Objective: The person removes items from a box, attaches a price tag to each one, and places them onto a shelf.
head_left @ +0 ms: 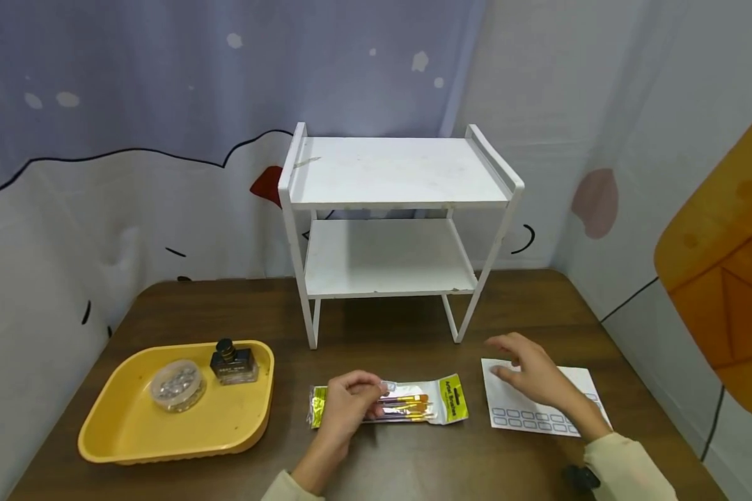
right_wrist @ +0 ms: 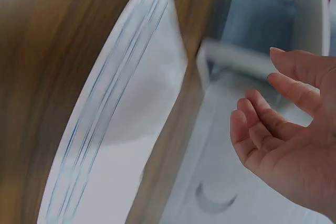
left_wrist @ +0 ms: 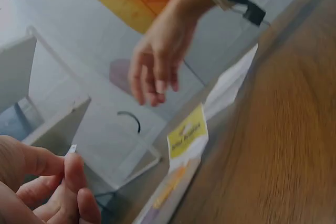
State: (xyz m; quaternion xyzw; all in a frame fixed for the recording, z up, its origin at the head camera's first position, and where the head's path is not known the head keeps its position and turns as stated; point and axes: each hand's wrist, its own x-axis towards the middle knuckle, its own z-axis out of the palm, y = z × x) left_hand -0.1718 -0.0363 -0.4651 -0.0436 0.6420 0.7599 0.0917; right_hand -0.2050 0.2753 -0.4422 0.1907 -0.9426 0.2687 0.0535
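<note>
The left hand (head_left: 349, 402) lay on the left part of a pack of paintbrushes (head_left: 407, 403), which lay flat on the brown surface (head_left: 388, 334) in front of the white shelf (head_left: 395, 223). Its fingers (left_wrist: 73, 182) were curled, and thumb and forefinger seemed to pinch a small pale scrap at the pack's edge; the left wrist view showed that scrap at the fingertips, though blurred. The pack was clear plastic with a shiny gold end on the left and a yellow label card (left_wrist: 186, 137) on the right, and orange-handled brushes showed through it.

The right hand (head_left: 533, 379) hovered to the right of the pack, over a white sheet of labels (head_left: 539, 414) printed with rows of small blue boxes. Its fingers (right_wrist: 262, 129) were loosely spread and relaxed, holding nothing. The sheet lay flat on the surface, just beside the pack but apart from it. A dark band showed at the cuff of the right sleeve (head_left: 627, 466).

To the left, a yellow tray (head_left: 131, 431) sat on the surface, well apart from the pack. In it stood a dark ink bottle (head_left: 233, 363) and, just beside that, a round clear container (head_left: 175, 384) of small shiny pieces. Both levels of the two-level shelf were bare, and it stood against a pale printed curtain (head_left: 100, 174).
</note>
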